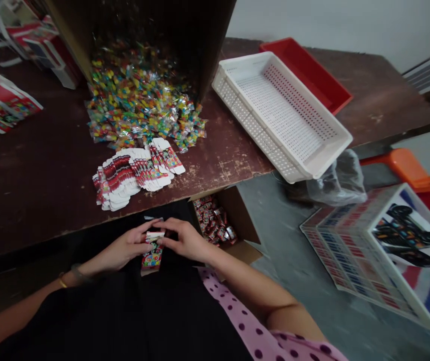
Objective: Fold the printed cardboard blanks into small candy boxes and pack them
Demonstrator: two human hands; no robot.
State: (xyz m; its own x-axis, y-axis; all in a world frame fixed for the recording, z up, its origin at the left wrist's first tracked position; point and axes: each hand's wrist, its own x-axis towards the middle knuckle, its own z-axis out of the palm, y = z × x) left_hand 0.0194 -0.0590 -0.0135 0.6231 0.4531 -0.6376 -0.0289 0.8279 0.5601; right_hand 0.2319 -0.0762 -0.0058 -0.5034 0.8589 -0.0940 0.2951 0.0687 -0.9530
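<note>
Head view: we hold small printed box [152, 255] between left hand [125, 247] and right hand [185, 239], fingers [146, 248] narrow on its upper end; lower part juts below them, over black cloth [140, 316]. Flat cartons [138, 173] lie on counter [233, 150] beyond.

Small packing workshop: wrapped sweets [140, 100] heaped on scuffed table [49, 165], stacked flat boxes [125, 175], open carton [242, 213] of small packs [213, 220], plastic basket [252, 128].
</note>
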